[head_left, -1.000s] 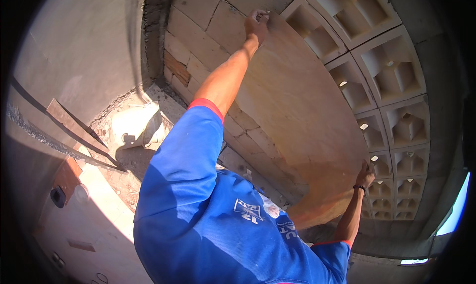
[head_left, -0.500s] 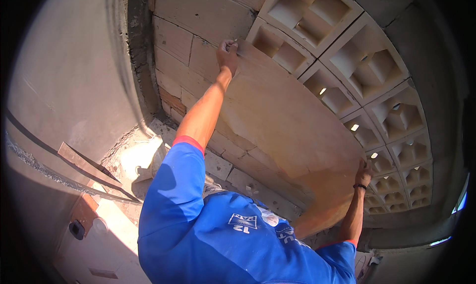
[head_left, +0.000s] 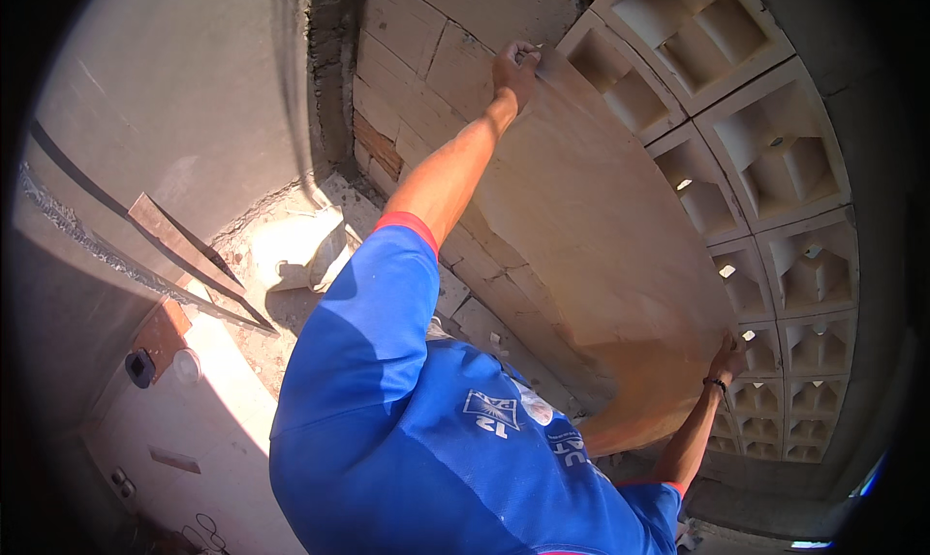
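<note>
Clearly, a tan sheet [head_left: 610,226] spans the gap between two outstretched hands.

Its long axis runs from about eleven o'clock to five, over the block wall [head_left: 441,66], contact unclear; from the left hand [head_left: 516,71], curled and pinching the top corner, it lies toward five, and from the right hand [head_left: 727,359], at the far end of the same edge, toward ten. I can't tell whether those right fingers pinch. Patterned ventilation blocks [head_left: 770,148] stand at two, the plastered wall [head_left: 184,100] at ten.
</note>
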Motion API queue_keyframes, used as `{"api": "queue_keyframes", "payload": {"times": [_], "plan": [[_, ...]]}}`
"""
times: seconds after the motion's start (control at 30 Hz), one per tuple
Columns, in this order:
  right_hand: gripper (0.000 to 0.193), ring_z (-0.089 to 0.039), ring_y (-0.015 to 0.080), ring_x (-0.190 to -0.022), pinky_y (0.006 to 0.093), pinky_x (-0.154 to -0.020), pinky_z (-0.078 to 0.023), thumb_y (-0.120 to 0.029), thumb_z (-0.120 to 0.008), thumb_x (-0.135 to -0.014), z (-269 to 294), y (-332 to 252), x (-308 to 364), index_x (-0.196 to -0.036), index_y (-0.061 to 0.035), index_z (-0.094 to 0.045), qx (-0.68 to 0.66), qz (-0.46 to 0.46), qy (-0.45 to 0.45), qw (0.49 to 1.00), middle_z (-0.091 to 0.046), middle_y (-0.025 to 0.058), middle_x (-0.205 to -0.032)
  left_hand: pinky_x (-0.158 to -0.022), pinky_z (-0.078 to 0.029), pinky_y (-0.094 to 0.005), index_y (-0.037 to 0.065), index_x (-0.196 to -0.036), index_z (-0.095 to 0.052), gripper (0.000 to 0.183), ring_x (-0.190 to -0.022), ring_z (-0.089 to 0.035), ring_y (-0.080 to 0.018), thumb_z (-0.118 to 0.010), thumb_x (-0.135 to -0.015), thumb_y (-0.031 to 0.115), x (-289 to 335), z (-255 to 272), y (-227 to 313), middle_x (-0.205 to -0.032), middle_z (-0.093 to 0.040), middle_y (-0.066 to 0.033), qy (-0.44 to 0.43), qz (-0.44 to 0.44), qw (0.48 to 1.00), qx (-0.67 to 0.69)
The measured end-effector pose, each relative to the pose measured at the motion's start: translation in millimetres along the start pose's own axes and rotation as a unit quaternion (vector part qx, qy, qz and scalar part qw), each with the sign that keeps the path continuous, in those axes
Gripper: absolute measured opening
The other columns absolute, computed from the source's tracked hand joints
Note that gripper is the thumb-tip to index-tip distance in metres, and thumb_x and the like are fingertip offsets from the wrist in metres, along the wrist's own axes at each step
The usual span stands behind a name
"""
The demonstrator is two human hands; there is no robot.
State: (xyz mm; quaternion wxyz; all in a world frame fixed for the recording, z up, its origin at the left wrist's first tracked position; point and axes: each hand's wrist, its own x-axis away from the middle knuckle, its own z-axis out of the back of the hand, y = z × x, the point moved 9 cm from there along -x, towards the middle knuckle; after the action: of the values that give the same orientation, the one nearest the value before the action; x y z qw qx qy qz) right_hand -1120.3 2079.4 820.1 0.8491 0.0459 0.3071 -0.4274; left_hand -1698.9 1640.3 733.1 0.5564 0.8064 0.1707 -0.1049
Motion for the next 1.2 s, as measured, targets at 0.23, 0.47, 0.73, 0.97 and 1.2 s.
{"api": "queue_keyframes", "payload": {"times": [0.23, 0.47, 0.73, 0.97, 1.2], "plan": [[0.034, -0.063, 0.0365, -0.079, 0.044, -0.069, -0.048, -0.034, -0.063, -0.088, 2.1, -1.2, 5.5, -0.097, -0.0015, -0.064, 0.058, 0.016, 0.006, 0.998, -0.066, 0.0203, -0.087, -0.066, -0.047, -0.0328, 0.0, -0.086, -0.063, 0.011, -0.069, -0.057, -0.0163, -0.063, -0.081, 0.01, 11.5, -0.6, -3.7, -0.074, -0.061, -0.0073, -0.005, 0.057, 0.997, 0.051], [0.036, -0.06, 0.0356, -0.072, 0.0439, -0.067, -0.046, -0.035, -0.064, -0.087, 4.9, 3.9, 0.7, -0.094, 0.0005, -0.062, 0.063, 0.061, 0.029, 0.996, -0.063, 0.0203, -0.082, -0.071, -0.049, -0.0344, 0.001, -0.105, -0.058, 0.034, -0.076, -0.059, -0.0194, -0.07, -0.075, 0.013, 19.1, -7.1, 3.3, -0.081, -0.062, -0.0086, -0.015, -0.026, 0.999, -0.019], [0.03, -0.065, 0.0364, -0.083, 0.0432, -0.071, -0.049, -0.031, -0.067, -0.083, 9.5, -8.5, -0.8, -0.099, -0.0053, -0.066, 0.022, 0.003, 0.028, 0.999, -0.067, 0.0204, -0.089, -0.069, -0.045, -0.029, -0.001, -0.113, -0.054, 0.043, -0.068, -0.047, -0.0119, -0.07, -0.075, 0.009, 11.6, -6.5, 19.5, -0.074, -0.048, -0.0008, -0.062, -0.031, 0.997, -0.032], [0.027, -0.064, 0.0349, -0.088, 0.043, -0.074, -0.049, -0.027, -0.067, -0.083, 1.5, 9.3, -2.2, -0.1, -0.0049, -0.066, 0.007, -0.004, 0.014, 1.0, -0.067, 0.0165, -0.096, -0.075, -0.047, -0.0373, -0.001, -0.116, -0.049, 0.037, -0.085, -0.061, -0.0236, -0.065, -0.084, 0.009, 19.9, -7.1, 23.9, -0.088, -0.061, -0.0121, -0.019, -0.08, 0.992, -0.094], [0.028, -0.064, 0.0368, -0.086, 0.0425, -0.073, -0.049, -0.026, -0.069, -0.082, 9.4, 9.5, -4.3, -0.097, -0.0034, -0.065, -0.003, -0.006, -0.002, 1.0, -0.066, 0.0187, -0.089, -0.08, -0.046, -0.0413, -0.002, -0.111, -0.049, 0.03, -0.089, -0.061, -0.0358, -0.059, -0.09, 0.016, 46.7, -18.3, 38.3, -0.097, -0.061, -0.0251, -0.008, -0.017, 0.988, -0.153]]}}
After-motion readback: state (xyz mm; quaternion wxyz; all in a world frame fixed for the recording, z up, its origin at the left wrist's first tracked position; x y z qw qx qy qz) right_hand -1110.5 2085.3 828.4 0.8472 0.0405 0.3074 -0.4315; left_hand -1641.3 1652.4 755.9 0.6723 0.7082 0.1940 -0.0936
